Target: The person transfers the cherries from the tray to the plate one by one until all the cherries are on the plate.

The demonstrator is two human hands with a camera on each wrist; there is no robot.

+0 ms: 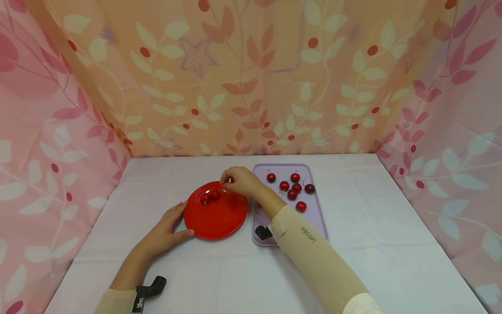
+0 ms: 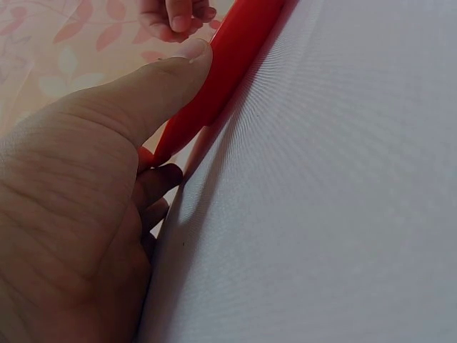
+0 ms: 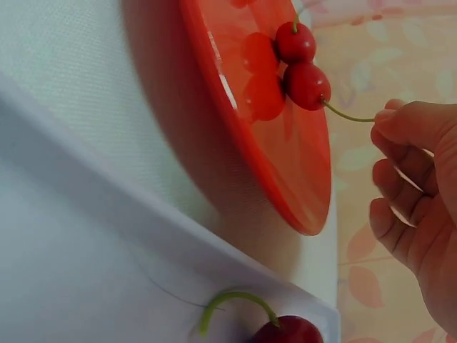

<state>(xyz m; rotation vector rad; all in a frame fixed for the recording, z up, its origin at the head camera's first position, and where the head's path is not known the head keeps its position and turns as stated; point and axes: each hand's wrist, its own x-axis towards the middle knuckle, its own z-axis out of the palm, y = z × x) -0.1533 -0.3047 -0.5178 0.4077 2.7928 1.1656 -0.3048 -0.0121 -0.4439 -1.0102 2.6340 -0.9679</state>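
On the left part of the table lies a round red plate with two red cherries side by side near its far edge. My right hand is over the plate's far right rim, pinching the thin green stem of one cherry between thumb and forefinger. That cherry sits against the other cherry on the plate. My left hand rests at the plate's left rim, thumb and fingers spread along it. In the left wrist view its thumb touches the red rim.
Right of the plate stands a light purple tray with several cherries, some with stems. My right forearm crosses over the tray's left side. White cloth covers the table, and patterned curtains enclose its back and sides.
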